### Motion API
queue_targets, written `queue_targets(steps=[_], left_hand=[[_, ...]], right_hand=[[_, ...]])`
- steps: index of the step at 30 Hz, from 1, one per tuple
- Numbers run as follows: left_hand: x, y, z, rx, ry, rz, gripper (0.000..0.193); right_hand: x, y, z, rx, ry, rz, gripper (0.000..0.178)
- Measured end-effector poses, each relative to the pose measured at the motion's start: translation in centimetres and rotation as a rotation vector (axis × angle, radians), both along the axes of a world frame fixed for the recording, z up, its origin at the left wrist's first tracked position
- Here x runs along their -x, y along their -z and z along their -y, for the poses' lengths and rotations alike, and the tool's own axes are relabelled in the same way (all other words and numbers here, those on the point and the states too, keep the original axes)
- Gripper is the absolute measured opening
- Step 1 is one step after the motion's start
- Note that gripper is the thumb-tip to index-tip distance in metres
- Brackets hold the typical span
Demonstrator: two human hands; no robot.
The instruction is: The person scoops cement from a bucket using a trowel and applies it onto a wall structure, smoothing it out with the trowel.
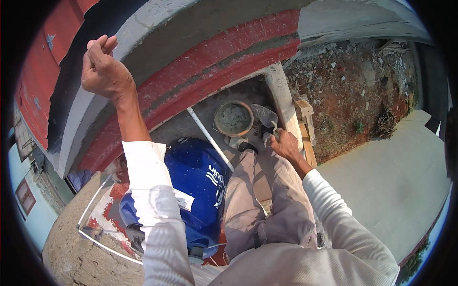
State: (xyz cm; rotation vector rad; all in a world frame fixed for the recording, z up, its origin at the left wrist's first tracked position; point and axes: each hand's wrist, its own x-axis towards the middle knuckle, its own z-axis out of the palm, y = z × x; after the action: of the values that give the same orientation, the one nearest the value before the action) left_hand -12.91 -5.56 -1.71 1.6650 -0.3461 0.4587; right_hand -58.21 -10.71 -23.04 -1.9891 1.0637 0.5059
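My left hand (107, 71) is raised at the upper left, in front of the grey concrete ledge (143, 21). Its fingers curl together with nothing visible in them; I cannot tell whether it touches the ledge. Low by my right knee, my right hand (286, 145) grips the handle of a trowel (264, 114). The trowel's grey, mortar-smeared blade points away from me, just right of a round bucket (251, 125). Wet grey mortar (233, 118) lies inside that bucket.
A big blue water tank (191, 167) stands left of my legs, with a white pipe (207, 133) beside it. Ahead curves a red-painted wall band (229, 45). A low parapet (281, 90) edges my standing place; beyond lie rubble ground (334, 105) and a pale slab (381, 171) far below.
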Motion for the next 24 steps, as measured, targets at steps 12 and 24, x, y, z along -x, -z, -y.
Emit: queue_targets(steps=[12,24], left_hand=[[45.8,25.1,-38.1,-1.275,0.076,-1.471,0.056],[49.6,25.0,-34.5,-1.199,0.242,-1.889,0.091]], right_hand=[[-21.6,-6.4,15.3,0.643,-0.663,0.475,0.024],[-22.5,-6.4,14.6,0.740,-0.611,0.575,0.020]])
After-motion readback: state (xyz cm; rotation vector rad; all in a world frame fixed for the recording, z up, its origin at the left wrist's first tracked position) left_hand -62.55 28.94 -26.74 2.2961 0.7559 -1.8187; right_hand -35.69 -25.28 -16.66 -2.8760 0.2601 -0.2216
